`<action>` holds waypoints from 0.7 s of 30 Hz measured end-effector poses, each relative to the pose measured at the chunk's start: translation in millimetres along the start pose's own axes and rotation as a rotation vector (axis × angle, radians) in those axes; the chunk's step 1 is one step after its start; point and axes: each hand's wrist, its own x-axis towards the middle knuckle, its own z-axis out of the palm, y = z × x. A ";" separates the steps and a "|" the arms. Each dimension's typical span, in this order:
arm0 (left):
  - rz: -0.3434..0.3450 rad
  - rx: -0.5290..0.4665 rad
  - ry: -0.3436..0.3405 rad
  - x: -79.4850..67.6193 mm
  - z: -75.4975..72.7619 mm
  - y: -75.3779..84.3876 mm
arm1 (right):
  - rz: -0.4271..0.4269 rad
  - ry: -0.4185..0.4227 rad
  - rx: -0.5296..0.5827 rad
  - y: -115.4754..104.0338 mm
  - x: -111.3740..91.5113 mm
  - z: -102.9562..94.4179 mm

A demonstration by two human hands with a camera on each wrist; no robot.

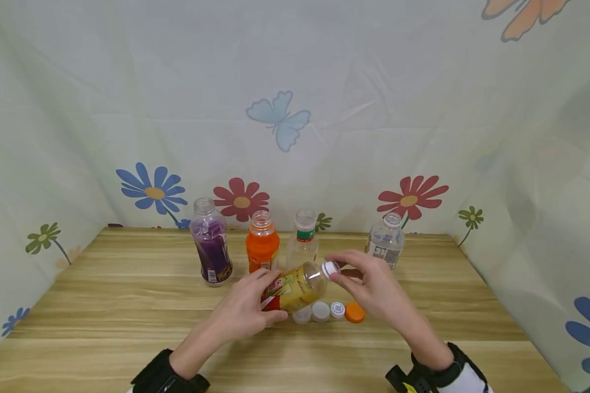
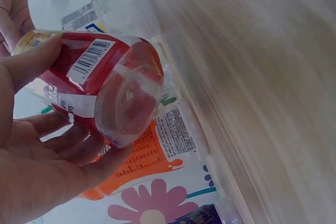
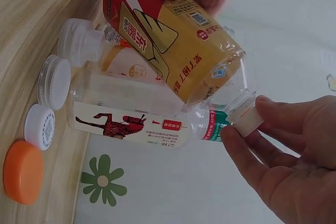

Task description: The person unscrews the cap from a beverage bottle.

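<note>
My left hand (image 1: 248, 305) grips a clear plastic bottle (image 1: 295, 287) with a yellow and red label around its body. The bottle is tilted, its neck up to the right and its base toward the left wrist camera. At the neck, my right hand (image 1: 369, 281) pinches a white cap (image 3: 247, 121) between thumb and fingers; the cap sits at the bottle's mouth. In the left wrist view, the red part of the label (image 2: 86, 66) shows a barcode above the clear base.
Behind the hands stand uncapped bottles: a purple-labelled one (image 1: 211, 245), an orange one (image 1: 262, 243), a clear one with a green neck band (image 1: 302, 245), and another clear one (image 1: 387, 237). Several loose caps, including an orange cap (image 1: 355, 312), lie below the held bottle on the wooden table (image 1: 128, 305).
</note>
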 end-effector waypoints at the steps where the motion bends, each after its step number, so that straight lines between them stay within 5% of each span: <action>1: 0.000 -0.003 0.000 -0.2 -0.1 -0.1 | -0.012 0.001 0.000 0.1 0.1 0.2; 21: -0.022 -0.054 -0.067 0.9 -0.4 -2.2 | -0.135 0.028 0.046 0.6 1.0 4.1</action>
